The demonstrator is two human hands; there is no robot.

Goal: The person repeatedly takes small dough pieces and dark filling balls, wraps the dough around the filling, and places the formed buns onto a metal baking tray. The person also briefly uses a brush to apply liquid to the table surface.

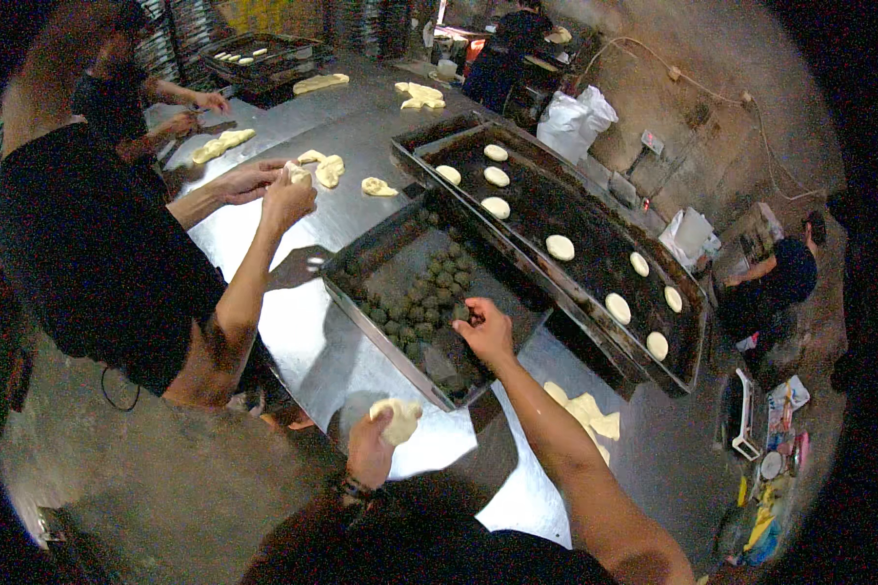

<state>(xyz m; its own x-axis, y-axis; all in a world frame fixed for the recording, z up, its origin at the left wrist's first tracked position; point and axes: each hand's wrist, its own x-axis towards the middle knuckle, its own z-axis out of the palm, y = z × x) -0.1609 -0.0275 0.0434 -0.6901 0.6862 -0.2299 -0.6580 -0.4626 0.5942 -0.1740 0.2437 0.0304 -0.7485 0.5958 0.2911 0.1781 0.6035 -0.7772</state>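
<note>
From where I'm standing, the person's left hand point(368, 454) is holding a flattened dough piece point(400, 420) over the near edge of the metal table point(346, 222), thumb and fingers clamping on its lower side while its upper edge is sticking up free. The dough is looking light, soft and stretchy, so I'm judging that a hard pinch would be thinning or tearing it; supporting it broadly from beneath, on palm and spread fingers, is seeming the safer hold.

The right hand point(487, 332) is hanging over a shallow metal tray point(493, 278), its thumb and forefinger curving toward each other at the right edge of a heap of dark greenish-brown balls point(421, 301). I can't tell whether the fingertips are closing on a ball or only standing beside one. The balls are appearing small, light and rough, probably crumbly, so a gentle grip around the middle is suiting them better than a squeeze.

More dough pieces point(587, 414) are lying on the table to the right of the right forearm, and pale dough rounds point(560, 248) are resting in the long baking pan point(527, 210) beyond the tray.
</note>
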